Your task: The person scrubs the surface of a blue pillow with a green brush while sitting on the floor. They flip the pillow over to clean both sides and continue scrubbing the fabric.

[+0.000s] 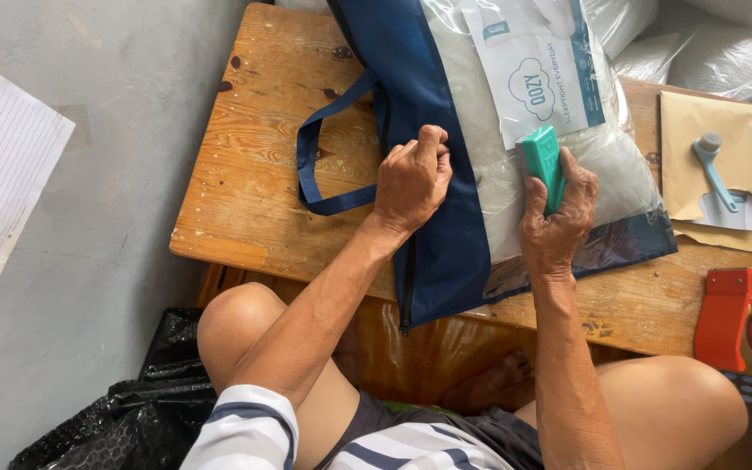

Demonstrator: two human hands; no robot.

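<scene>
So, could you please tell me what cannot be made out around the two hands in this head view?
- Zipper pull: hidden under the left hand on the blue bag.
- Green tool: its lower part is covered by the right hand, so its kind is unclear.
- Bag top: cut off by the upper edge.
- Tape dispenser: cut off by the right edge.
- Bag contents: blurred by the glossy clear panel.

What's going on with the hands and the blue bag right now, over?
Left hand gripping blue bag at zipper edge. Right hand holds green block on clear front. Nothing blocking.
</scene>
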